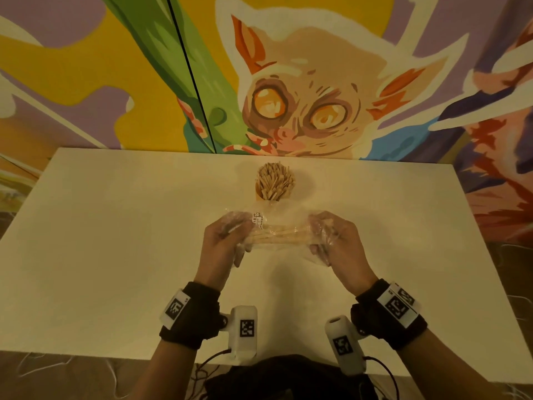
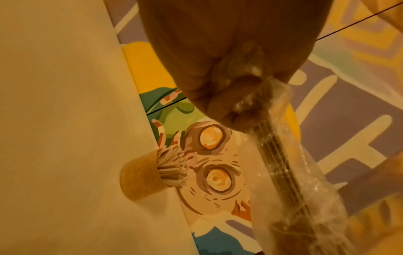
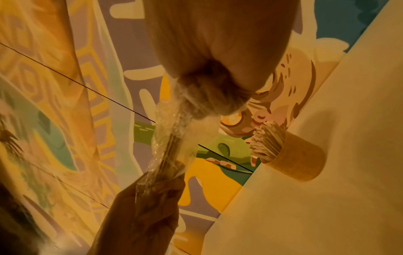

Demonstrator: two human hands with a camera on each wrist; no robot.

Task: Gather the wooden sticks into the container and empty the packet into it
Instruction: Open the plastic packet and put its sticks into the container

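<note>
A clear plastic packet (image 1: 281, 235) of wooden sticks is held level above the white table (image 1: 115, 241), a white label near its left end. My left hand (image 1: 227, 238) grips the packet's left end and my right hand (image 1: 331, 241) grips its right end, the loose film bunched in the fingers. Behind them stands a tan container (image 1: 274, 194) with several wooden sticks (image 1: 275, 179) upright in it. The left wrist view shows the packet (image 2: 281, 155) running from my fist, the container (image 2: 141, 179) beyond. In the right wrist view the packet (image 3: 172, 145) stretches to the other hand, container (image 3: 294, 162) at right.
A painted mural wall (image 1: 288, 82) rises right behind the table's far edge. The table's front edge (image 1: 86, 353) runs close to my body, with cables hanging there from the wrist cameras.
</note>
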